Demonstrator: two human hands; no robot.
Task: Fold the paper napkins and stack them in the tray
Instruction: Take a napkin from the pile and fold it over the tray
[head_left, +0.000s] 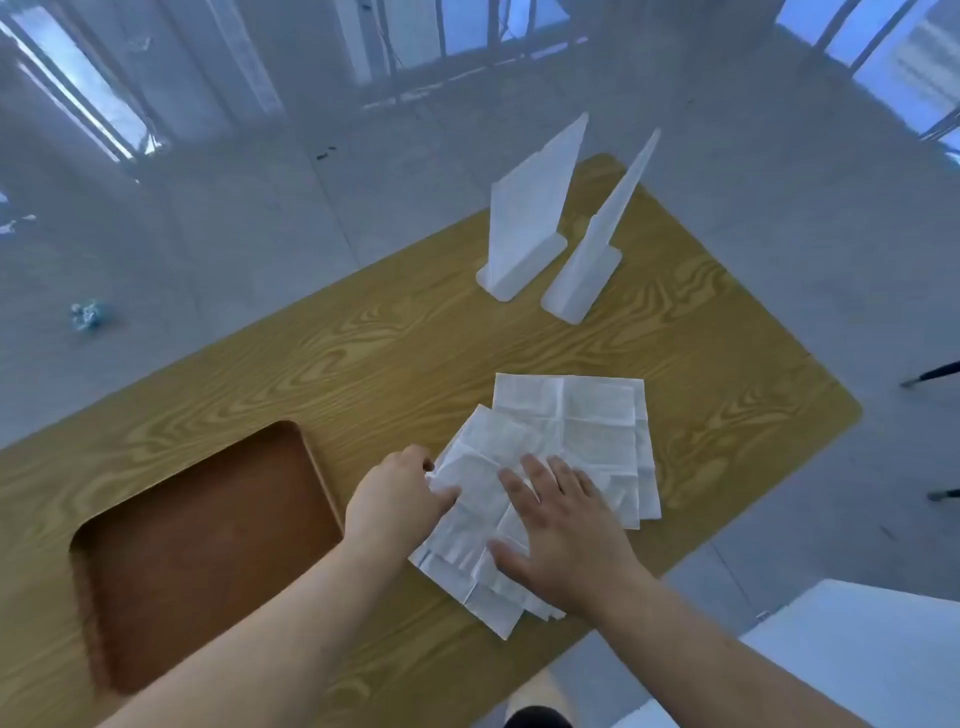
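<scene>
A loose pile of white paper napkins (576, 426) lies unfolded on the wooden table (311, 364), to the right of a brown tray (208, 545). The top napkin (483, 467) sits askew over the others. My left hand (395, 493) pinches that napkin's left edge, fingers curled around it. My right hand (561, 525) lies flat on the napkin with fingers spread, pressing it down. The tray holds nothing that I can see.
Two white upright stands (524, 234) (592, 265) rise at the far side of the table. A crumpled scrap (89, 314) lies on the floor at left. A white surface (862, 649) sits at the lower right, and dark chair legs (930, 374) show at the right edge.
</scene>
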